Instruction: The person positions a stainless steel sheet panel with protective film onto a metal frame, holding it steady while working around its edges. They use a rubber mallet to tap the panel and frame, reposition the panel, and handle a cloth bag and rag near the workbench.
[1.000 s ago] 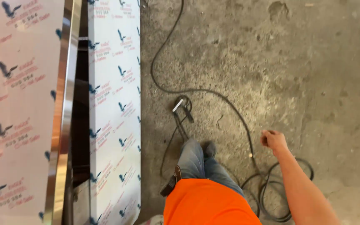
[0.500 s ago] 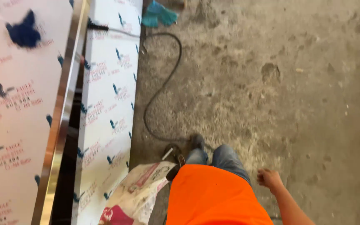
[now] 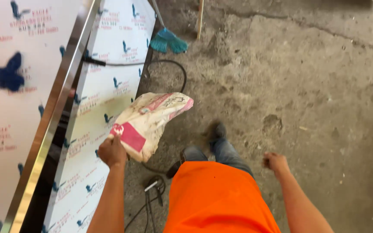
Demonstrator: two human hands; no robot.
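Two hands in view from above. Left hand (image 3: 112,152) clenched on one end of a cream sack with a pink panel (image 3: 150,123), which hangs out over the concrete floor (image 3: 307,86) just beside the film-covered steel sheet (image 3: 104,95). Right hand (image 3: 275,162) curled loosely, holding nothing, out to the side over bare floor. Black cable (image 3: 175,71) loops behind the sack; teal broom head (image 3: 168,42) lies beyond. Orange shirt (image 3: 216,198) below.
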